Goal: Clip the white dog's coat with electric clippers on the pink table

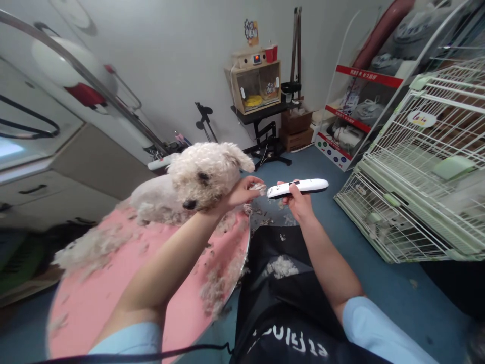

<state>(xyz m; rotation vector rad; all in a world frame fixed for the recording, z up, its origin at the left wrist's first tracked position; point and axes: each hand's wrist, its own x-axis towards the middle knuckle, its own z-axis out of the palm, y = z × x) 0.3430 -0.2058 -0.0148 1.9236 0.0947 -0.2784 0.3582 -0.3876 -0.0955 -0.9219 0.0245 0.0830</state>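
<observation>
A small white curly dog (189, 189) stands on a round pink grooming table (113, 293), its head turned toward me. My left hand (242, 192) is closed around the dog's front paw (258, 188), lifting it beyond the table's edge. My right hand (297, 202) grips a white electric clipper (297, 186), held level with its head pointing at the paw and almost touching it. Clumps of cut white fur (220, 288) lie on the table and on my black apron (282, 265).
White wire cages (420, 192) are stacked at the right on the blue floor (390, 283). A wooden box (254, 86) on a black stand sits against the back wall beside cardboard boxes and a red shelf rack (359, 101). Grey cabinets stand at left.
</observation>
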